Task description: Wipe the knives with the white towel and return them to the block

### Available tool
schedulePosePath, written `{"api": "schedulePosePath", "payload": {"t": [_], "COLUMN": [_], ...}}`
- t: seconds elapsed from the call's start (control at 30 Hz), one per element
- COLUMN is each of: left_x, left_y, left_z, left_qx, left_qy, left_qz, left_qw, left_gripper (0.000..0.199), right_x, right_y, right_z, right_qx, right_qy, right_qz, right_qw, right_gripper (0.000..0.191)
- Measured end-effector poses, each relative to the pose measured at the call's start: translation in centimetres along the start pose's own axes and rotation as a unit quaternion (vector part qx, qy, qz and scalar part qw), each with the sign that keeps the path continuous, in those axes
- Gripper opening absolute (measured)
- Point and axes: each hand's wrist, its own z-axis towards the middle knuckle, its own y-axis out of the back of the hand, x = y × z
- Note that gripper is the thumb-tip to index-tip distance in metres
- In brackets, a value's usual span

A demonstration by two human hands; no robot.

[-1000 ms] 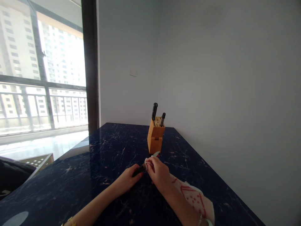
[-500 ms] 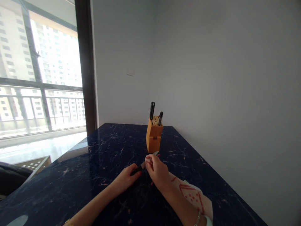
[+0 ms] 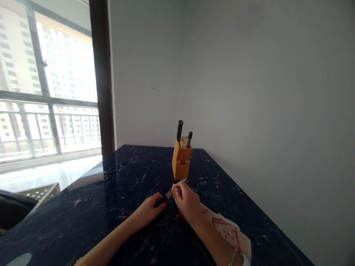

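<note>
My left hand (image 3: 153,207) is closed around the black handle of a knife (image 3: 163,199), whose blade points away to the right. A pale cloth with red markings (image 3: 227,231) is pinched in my right hand (image 3: 187,201), its folded part pressed on the blade. Most of the blade is hidden by those fingers and the cloth; its tip shows just beyond them. The rest of the cloth trails under my right forearm on the table. Just past the hands stands a wooden knife block (image 3: 181,162), with a black-handled knife (image 3: 180,130) and another dark-handled tool (image 3: 189,139) in its slots.
Dark blue marbled tabletop (image 3: 138,166) stretches out to the wall (image 3: 249,92). At the lower left corner lies a pale round thing (image 3: 20,259), cut off by the frame. A chair (image 3: 41,195) with something black on it stands beside the left edge, below a large window.
My right hand and the cloth have shifted very slightly right along the blade, and a bit more blade shows near the handle. My left hand stays in place.
</note>
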Motion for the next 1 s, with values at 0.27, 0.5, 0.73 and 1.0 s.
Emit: {"api": "schedulePosePath", "payload": {"t": [0.27,0.5,0.73,1.0], "left_x": [-0.2,-0.1,0.4,1.0], "left_y": [0.1,0.2,-0.3,-1.0], "left_z": [-0.2,0.0,0.3,0.7], "left_qx": [0.001,0.018,0.001,-0.016], "left_qy": [-0.015,-0.025,0.011,0.051], "left_qz": [0.012,0.032,-0.019,-0.095], "left_qw": [1.000,0.999,1.000,0.994], "left_gripper": [0.022,0.025,0.033,0.030], "right_x": [0.5,-1.0,-3.6,-3.0], "right_y": [-0.4,0.3,1.2,1.1], "right_z": [-0.2,0.6,1.6,1.4], "right_qx": [0.037,-0.021,-0.043,-0.106], "right_qy": [0.047,-0.054,-0.174,-0.070], "right_qz": [0.054,0.026,-0.005,0.059], "right_qw": [0.997,0.998,0.984,0.990], "right_gripper": [0.014,0.015,0.015,0.021]}}
